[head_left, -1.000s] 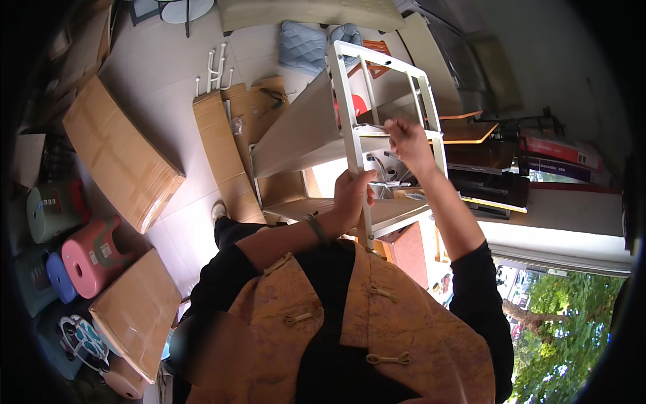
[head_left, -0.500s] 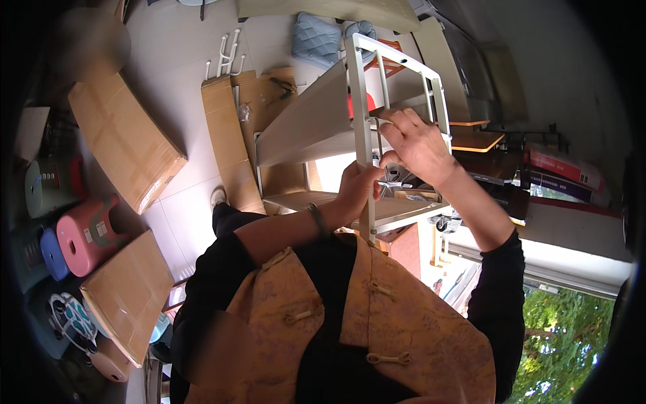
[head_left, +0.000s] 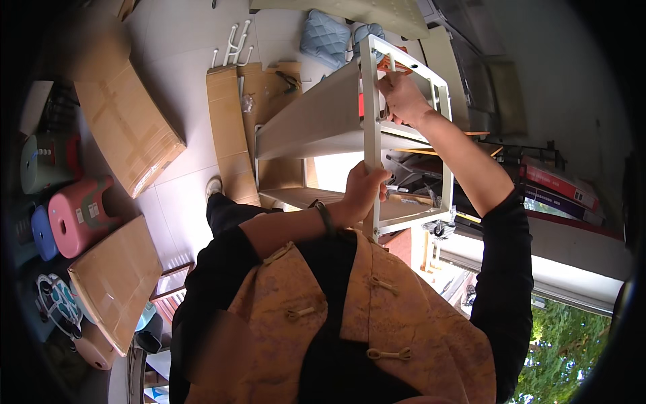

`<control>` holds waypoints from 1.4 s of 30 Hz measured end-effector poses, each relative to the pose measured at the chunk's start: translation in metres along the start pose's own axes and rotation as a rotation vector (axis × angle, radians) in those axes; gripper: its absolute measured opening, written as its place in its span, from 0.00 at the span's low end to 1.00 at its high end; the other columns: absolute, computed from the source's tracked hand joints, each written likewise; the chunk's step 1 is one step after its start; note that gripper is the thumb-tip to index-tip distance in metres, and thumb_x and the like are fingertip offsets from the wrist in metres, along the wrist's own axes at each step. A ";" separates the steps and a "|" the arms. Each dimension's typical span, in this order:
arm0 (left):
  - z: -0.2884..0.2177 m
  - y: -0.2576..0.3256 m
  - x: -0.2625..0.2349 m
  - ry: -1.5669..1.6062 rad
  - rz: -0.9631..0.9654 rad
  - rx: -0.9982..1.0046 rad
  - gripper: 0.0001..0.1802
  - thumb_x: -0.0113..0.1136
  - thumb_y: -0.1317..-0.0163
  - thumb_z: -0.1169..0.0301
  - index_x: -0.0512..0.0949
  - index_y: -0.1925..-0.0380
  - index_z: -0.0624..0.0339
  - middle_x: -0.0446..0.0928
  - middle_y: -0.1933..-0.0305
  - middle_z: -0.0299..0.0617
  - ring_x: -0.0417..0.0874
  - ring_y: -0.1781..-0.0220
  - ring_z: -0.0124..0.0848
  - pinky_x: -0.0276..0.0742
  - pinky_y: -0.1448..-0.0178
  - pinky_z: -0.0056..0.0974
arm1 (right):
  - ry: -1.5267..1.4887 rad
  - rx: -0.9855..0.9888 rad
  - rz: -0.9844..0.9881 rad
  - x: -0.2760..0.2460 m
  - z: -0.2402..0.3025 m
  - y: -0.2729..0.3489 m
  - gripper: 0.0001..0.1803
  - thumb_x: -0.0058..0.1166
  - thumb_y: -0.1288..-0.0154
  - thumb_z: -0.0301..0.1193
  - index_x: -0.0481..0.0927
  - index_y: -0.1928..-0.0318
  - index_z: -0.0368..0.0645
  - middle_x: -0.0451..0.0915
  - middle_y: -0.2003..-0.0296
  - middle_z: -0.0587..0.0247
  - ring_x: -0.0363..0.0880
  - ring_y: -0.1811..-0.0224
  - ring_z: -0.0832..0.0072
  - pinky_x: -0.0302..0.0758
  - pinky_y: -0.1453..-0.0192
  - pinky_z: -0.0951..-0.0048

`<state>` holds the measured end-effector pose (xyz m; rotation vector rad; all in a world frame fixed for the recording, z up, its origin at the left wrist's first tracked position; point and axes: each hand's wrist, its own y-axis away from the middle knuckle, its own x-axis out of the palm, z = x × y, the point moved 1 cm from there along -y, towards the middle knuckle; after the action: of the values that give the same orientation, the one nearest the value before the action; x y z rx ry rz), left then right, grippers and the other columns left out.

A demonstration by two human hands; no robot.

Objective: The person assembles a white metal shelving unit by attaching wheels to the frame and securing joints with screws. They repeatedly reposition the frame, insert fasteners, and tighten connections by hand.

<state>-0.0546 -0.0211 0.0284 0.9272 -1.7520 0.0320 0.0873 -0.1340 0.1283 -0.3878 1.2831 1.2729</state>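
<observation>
A white metal shelf rack (head_left: 369, 128) with greyish-beige shelf boards (head_left: 313, 114) lies in front of me, its end frame toward me. Round the near post of that frame my left hand (head_left: 363, 188) is closed, low down, with the thumb against the post. Higher up, my right hand (head_left: 404, 99) reaches inside the frame beside the same post, its fingers curled and pinched. What those fingers hold is hidden. A black castor wheel (head_left: 440, 230) shows at the frame's lower right corner.
Flattened cardboard (head_left: 229, 135) lies beyond the rack with pliers (head_left: 289, 82) on it; white bent tubes (head_left: 235, 46) are past it. Large cardboard boxes (head_left: 128, 128) and a pink stool (head_left: 79, 215) stand at left. Blue cushions (head_left: 324, 39) sit at the far side; flat boxes (head_left: 562, 185) at right.
My right hand has moved up along the post, away from my left hand. A thin bent metal rod seen by it before is hidden now. My left hand keeps its grip.
</observation>
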 end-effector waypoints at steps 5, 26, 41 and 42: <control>-0.002 0.003 0.001 -0.006 -0.015 0.000 0.09 0.60 0.42 0.70 0.72 0.68 0.63 0.72 0.78 0.40 0.73 0.82 0.29 0.71 0.77 0.36 | -0.318 0.183 0.053 -0.001 -0.023 -0.002 0.14 0.43 0.26 0.37 0.76 0.54 0.40 0.78 0.80 0.56 0.76 0.86 0.69 0.70 0.84 0.64; 0.005 0.005 0.001 0.004 -0.003 0.032 0.11 0.62 0.43 0.67 0.72 0.68 0.62 0.72 0.78 0.39 0.73 0.80 0.29 0.70 0.76 0.35 | 0.187 -0.418 -0.243 0.016 -0.039 0.079 0.16 0.57 0.32 0.40 0.77 0.69 0.39 0.79 0.81 0.52 0.81 0.76 0.51 0.75 0.72 0.53; 0.004 0.003 -0.002 -0.061 -0.005 0.033 0.13 0.62 0.43 0.65 0.73 0.66 0.62 0.72 0.76 0.38 0.73 0.79 0.27 0.72 0.75 0.34 | -0.117 0.114 0.143 0.008 -0.012 0.067 0.13 0.54 0.32 0.37 0.76 0.63 0.37 0.79 0.79 0.45 0.82 0.74 0.50 0.78 0.69 0.56; 0.004 0.003 -0.002 -0.060 -0.002 0.032 0.13 0.62 0.43 0.65 0.73 0.66 0.62 0.72 0.76 0.38 0.73 0.79 0.27 0.72 0.75 0.34 | -0.139 0.162 0.108 0.011 -0.011 0.070 0.13 0.54 0.32 0.36 0.76 0.62 0.37 0.79 0.79 0.46 0.82 0.74 0.50 0.79 0.68 0.57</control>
<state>-0.0593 -0.0196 0.0263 0.9614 -1.8106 0.0314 0.0204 -0.1145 0.1440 -0.1140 1.2909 1.2527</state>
